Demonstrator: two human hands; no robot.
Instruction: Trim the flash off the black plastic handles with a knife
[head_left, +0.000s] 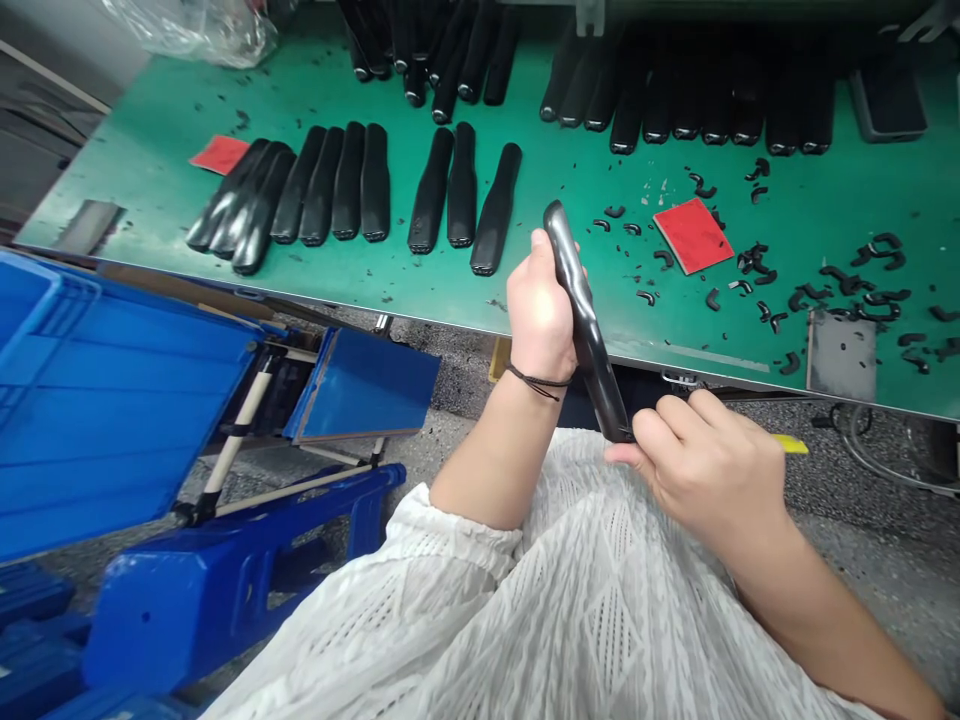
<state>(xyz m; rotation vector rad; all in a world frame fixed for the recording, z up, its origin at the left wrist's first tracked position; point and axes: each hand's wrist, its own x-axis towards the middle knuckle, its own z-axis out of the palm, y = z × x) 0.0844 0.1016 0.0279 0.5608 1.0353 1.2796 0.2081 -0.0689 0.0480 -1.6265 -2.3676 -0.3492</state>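
Note:
My left hand (541,310) is wrapped round a glossy black plastic handle (585,315), which slants above the bench's front edge with its lower end towards me. My right hand (709,465) is closed on a slim knife with a yellow handle (791,444), whose end sticks out behind the fist. The fist is at the lower end of the black handle, with the thumb against that end; the blade is mostly hidden. Similar black handles (495,210) lie in a row on the green bench beyond my left hand.
More black handles (667,100) line the back of the green bench (300,280). Small curved black scraps (757,262) are strewn at right around a red square (693,236) and a grey plate (841,355). Blue bins (112,400) and a blue stool (180,600) stand at left.

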